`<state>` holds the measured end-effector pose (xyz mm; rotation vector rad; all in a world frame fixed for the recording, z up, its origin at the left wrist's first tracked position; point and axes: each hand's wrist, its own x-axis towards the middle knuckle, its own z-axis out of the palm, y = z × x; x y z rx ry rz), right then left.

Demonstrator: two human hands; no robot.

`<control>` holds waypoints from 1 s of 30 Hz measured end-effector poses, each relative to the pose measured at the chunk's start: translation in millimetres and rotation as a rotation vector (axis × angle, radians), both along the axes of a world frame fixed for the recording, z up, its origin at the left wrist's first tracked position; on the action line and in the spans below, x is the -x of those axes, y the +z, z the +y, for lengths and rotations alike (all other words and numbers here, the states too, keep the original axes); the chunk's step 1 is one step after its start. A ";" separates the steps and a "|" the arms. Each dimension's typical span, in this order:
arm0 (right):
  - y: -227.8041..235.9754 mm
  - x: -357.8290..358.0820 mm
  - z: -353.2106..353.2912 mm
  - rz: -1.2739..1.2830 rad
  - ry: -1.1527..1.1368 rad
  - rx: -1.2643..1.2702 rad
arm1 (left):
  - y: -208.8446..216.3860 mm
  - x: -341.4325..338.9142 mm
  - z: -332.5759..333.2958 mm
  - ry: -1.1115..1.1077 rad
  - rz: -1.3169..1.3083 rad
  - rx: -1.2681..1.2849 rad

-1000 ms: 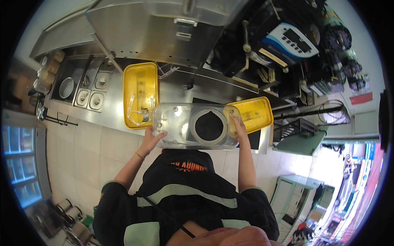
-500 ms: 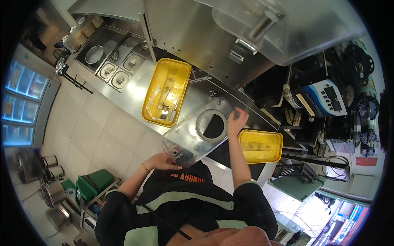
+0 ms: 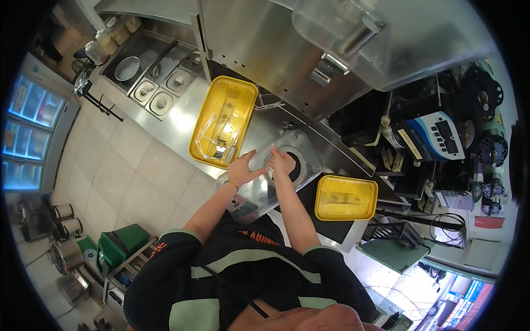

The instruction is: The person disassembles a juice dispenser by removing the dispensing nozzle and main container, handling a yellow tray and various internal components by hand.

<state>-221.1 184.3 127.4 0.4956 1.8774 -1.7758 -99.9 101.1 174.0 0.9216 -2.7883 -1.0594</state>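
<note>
A clear plastic tank (image 3: 255, 191) with a large round opening lies tilted across the counter in front of me, its near end by my apron. Over its middle is my left hand (image 3: 243, 167), fingers spread and holding nothing. My right hand (image 3: 282, 162) is over the ring-shaped rim (image 3: 303, 175) of the opening, close to the left hand. Its fingers are apart, with nothing visible in them. Whether either hand touches the plastic is hard to tell.
Left of the tank a yellow tray (image 3: 207, 102) holds white and metal parts. Another yellow tray (image 3: 348, 216) sits at the right. Lidded steel pans (image 3: 161, 103) are set into the counter at the far left. A control-panel machine (image 3: 433, 138) stands at the right; a clear container (image 3: 411, 60) hangs overhead.
Both hands have come off the tank's edges and moved inward over its middle, close together. The tank lies in nearly the same place.
</note>
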 end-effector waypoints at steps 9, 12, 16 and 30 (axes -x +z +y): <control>2.9 -8.7 6.6 -0.169 -0.057 0.204 | -8.4 -5.2 -0.6 0.009 0.075 0.025; 1.2 -3.2 12.9 -0.160 0.033 0.283 | -12.5 -2.9 -1.2 0.014 0.109 0.019; -3.1 3.5 11.0 -0.112 0.100 0.218 | -14.3 -2.1 -2.3 0.014 0.112 0.016; -16.6 0.8 18.7 0.007 0.183 0.208 | -12.1 -1.0 0.9 0.007 0.086 0.017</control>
